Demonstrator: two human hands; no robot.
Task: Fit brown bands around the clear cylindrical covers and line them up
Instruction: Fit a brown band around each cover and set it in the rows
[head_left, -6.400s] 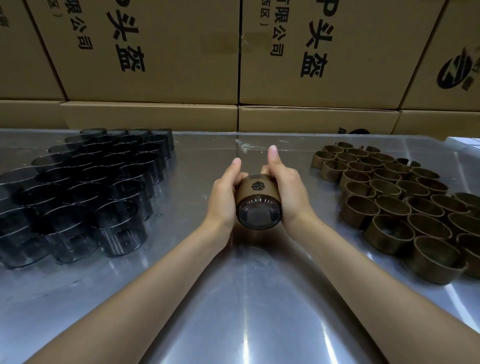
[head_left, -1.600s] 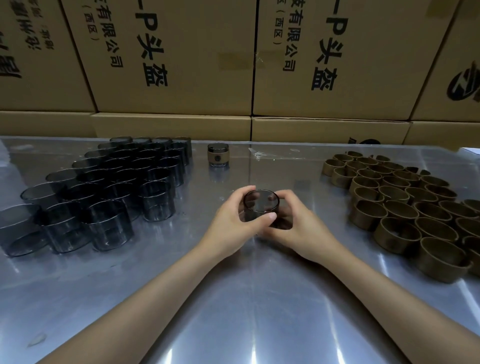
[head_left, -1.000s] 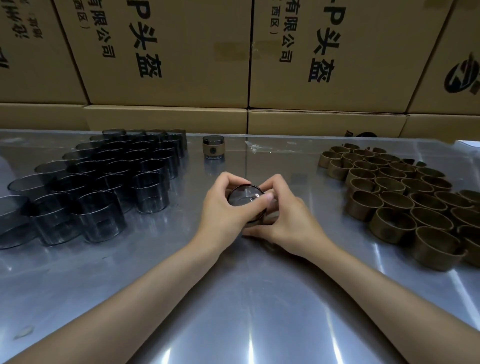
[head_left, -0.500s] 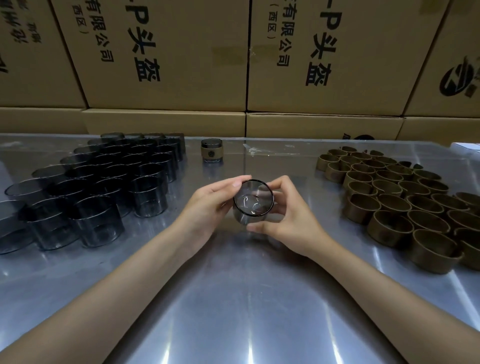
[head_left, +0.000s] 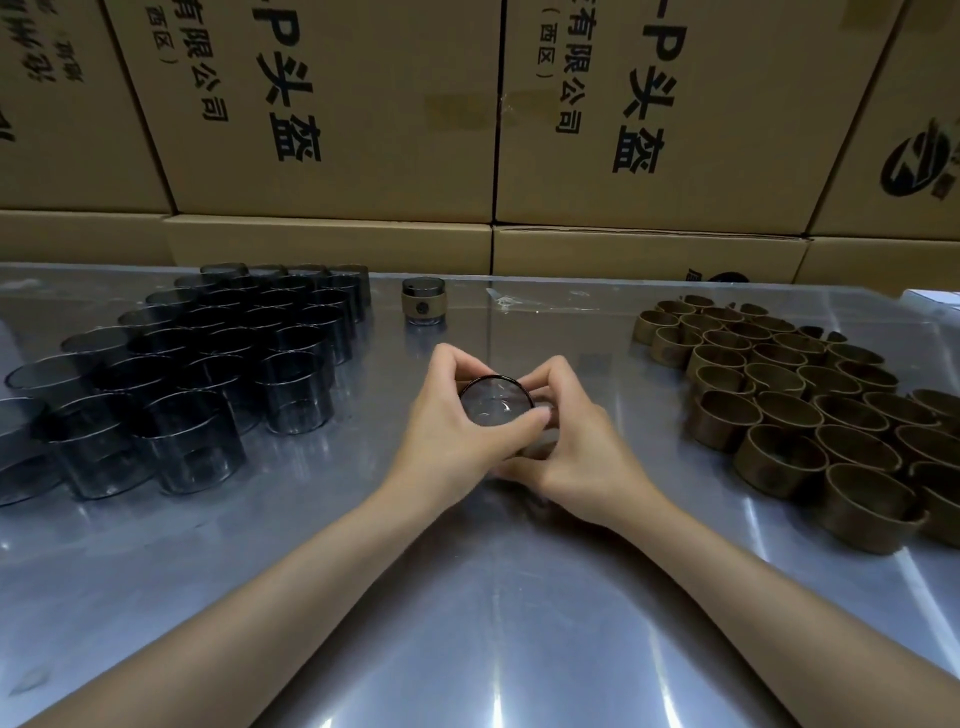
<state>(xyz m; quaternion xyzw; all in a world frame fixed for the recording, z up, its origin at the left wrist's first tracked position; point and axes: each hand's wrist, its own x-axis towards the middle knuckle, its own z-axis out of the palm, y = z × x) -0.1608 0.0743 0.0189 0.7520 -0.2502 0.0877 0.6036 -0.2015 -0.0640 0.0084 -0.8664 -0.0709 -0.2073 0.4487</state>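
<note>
Since half a second ago both hands have closed in round the cover again. Stacked printed cardboard boxes (head_left: 332, 104) wall off the back. The shiny steel worktop (head_left: 467, 597) keeps stock sorted: clear smoky cylindrical covers (head_left: 208, 364) left, loose brown bands (head_left: 805, 415) right, the centre presumably kept for assembly. One banded cover (head_left: 423, 301) stands at the back, likely starting the line. Left hand (head_left: 457, 431) and right hand (head_left: 576, 457) both curl round one upright held cover (head_left: 496, 402); whether a band is on it is hidden.
</note>
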